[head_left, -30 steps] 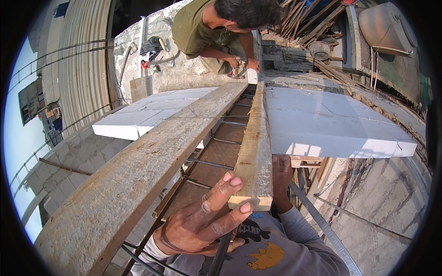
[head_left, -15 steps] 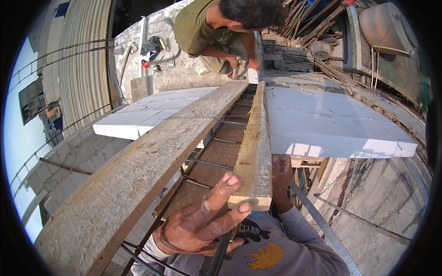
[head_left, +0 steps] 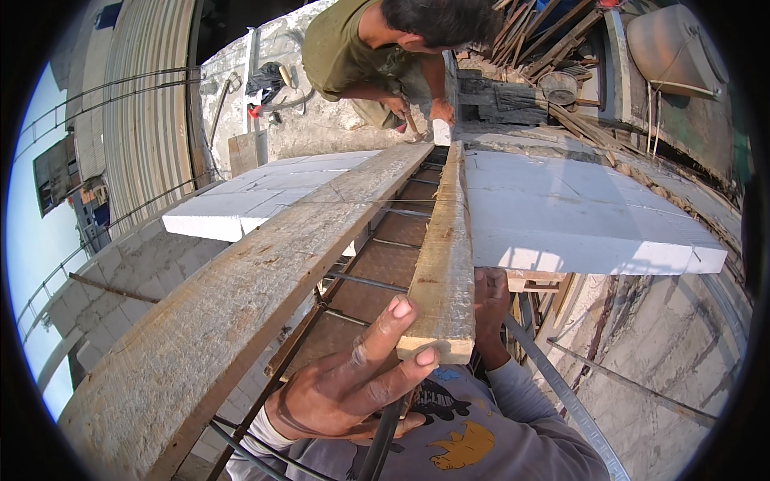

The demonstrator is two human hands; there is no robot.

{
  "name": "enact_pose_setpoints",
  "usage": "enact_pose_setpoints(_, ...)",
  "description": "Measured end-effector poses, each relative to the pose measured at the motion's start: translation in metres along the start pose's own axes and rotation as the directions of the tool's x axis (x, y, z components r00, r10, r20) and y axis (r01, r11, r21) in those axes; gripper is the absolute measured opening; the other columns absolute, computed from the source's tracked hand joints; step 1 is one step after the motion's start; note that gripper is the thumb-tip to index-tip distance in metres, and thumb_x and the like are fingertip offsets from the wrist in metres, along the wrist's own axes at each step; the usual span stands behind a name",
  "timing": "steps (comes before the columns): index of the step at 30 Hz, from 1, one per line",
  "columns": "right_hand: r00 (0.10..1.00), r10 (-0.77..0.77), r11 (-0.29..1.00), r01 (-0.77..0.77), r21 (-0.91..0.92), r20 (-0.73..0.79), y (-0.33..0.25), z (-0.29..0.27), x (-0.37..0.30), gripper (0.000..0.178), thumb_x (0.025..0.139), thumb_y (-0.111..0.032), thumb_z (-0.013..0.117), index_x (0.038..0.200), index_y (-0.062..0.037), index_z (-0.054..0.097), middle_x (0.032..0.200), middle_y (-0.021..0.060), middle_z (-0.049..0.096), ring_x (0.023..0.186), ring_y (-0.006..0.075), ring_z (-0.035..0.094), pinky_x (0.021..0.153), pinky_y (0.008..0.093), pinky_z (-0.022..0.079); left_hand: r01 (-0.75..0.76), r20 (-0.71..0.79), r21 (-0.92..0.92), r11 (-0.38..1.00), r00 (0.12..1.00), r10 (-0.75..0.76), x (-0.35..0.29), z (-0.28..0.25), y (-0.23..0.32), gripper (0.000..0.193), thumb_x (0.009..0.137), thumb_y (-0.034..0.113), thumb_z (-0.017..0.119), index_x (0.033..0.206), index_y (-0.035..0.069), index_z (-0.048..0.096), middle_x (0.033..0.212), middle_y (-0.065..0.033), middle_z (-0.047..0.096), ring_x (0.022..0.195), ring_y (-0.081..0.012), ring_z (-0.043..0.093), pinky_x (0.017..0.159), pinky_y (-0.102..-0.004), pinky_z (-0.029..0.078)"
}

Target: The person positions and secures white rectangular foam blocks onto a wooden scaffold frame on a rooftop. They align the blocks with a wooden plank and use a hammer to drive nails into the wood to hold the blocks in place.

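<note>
A narrow wooden board (head_left: 441, 280) runs away from me, its sawn near end just in front of my torso. My left hand (head_left: 345, 385) lies against that near end with its fingers stretched and spread, one tip at the left edge and another at the end face. Beside the board's right side is my right hand (head_left: 491, 309), its fingers bent and pressed to the wood, partly hidden by it. A wider plank (head_left: 241, 280) slants along on the left. Between the two, steel bars (head_left: 377, 284) cross a brown-bottomed channel.
White blocks (head_left: 577, 208) lie right of the board, and more white blocks (head_left: 265, 192) lie left. At the far end a co-worker (head_left: 345, 56) crouches, one hand on a white piece (head_left: 441, 132), the other on a hammer (head_left: 411, 124). Dark rods (head_left: 257, 449) rise near my left wrist.
The board's near end and my left hand have shifted very slightly up in the picture. The co-worker's hammer hand has moved a little. My right hand stays at the board's side.
</note>
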State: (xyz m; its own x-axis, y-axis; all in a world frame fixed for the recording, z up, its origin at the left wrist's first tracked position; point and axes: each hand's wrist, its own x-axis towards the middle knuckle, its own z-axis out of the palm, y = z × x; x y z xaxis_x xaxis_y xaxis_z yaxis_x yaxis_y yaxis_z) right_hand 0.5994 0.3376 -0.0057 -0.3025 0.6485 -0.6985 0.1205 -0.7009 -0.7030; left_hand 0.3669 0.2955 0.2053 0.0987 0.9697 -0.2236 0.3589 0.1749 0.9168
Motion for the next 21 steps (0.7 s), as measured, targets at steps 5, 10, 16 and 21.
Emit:
enact_pose_setpoints(5,1.000,-0.005,1.000,0.005,-0.005,-0.005,-0.001,0.001,0.000,0.024,0.109,-0.021,0.057,0.113,0.0027,0.050,0.115,0.0232,0.069,0.110,0.0287,0.071,0.095,0.0431,0.061,-0.061,-0.118,0.013,0.998,0.991,0.062,0.002,0.014,-0.007,0.087,0.076,0.026,0.093,0.151,0.006,0.053,0.163,-0.0365,0.025,0.151,-0.0526,0.030,0.117,-0.0495,0.045)
enact_pose_setpoints(10,0.999,0.043,0.998,-0.044,-0.046,-0.023,-0.010,0.003,0.000,0.023,0.110,-0.019,0.056,0.112,0.0027,0.051,0.115,0.0231,0.069,0.111,0.0290,0.071,0.095,0.0434,0.062,0.180,-0.045,-0.082,0.980,0.982,-0.184,0.023,-0.013,0.035,0.088,0.075,0.027,0.093,0.152,0.007,0.052,0.163,-0.0367,0.024,0.150,-0.0530,0.031,0.116,-0.0493,0.047)
enact_pose_setpoints(16,1.000,0.015,0.999,-0.015,-0.034,-0.020,-0.007,0.002,0.000,0.023,0.110,-0.020,0.056,0.112,0.0023,0.051,0.115,0.0228,0.069,0.110,0.0290,0.071,0.095,0.0440,0.062,0.167,-0.041,0.017,0.986,0.985,-0.166,0.024,-0.014,0.036,0.084,0.078,0.022,0.091,0.151,0.009,0.053,0.163,-0.0365,0.027,0.147,-0.0540,0.036,0.111,-0.0478,0.052)
enact_pose_setpoints(21,1.000,0.011,1.000,-0.012,-0.020,-0.014,-0.009,0.003,0.000,0.024,0.110,-0.020,0.057,0.112,0.0023,0.051,0.115,0.0228,0.069,0.110,0.0291,0.071,0.095,0.0443,0.062,0.188,-0.032,0.028,0.982,0.982,-0.187,0.026,-0.016,0.039,0.082,0.078,0.020,0.091,0.151,0.008,0.054,0.162,-0.0359,0.029,0.146,-0.0533,0.039,0.110,-0.0485,0.053)
